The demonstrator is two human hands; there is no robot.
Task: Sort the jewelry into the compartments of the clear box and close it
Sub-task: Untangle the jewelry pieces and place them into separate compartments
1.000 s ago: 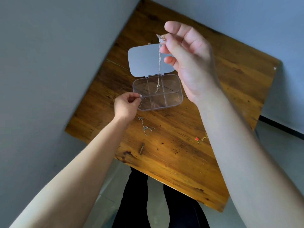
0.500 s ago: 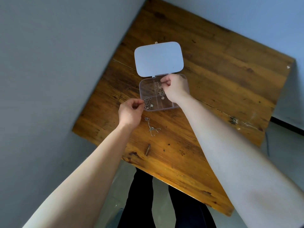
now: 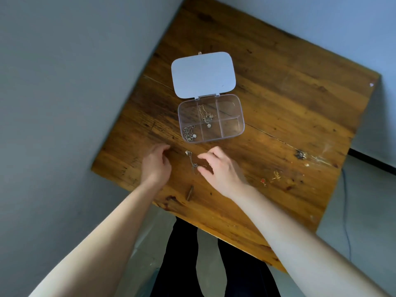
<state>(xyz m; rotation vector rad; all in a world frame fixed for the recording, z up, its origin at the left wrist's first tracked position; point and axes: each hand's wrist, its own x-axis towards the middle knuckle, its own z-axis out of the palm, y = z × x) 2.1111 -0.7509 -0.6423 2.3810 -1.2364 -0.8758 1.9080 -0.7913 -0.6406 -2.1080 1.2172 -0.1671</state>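
Both hands, left hand and right hand, open, empty, flanking silver necklace; clear box beyond, lid up.

No readable text, labels or numbers anywhere.

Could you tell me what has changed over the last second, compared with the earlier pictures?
The right hand lowered the dangling necklace into a middle compartment of the clear box, let go, and came back toward the loose chain. The left hand left the box's corner. The lid stays open, and the red-charm piece lies untouched.
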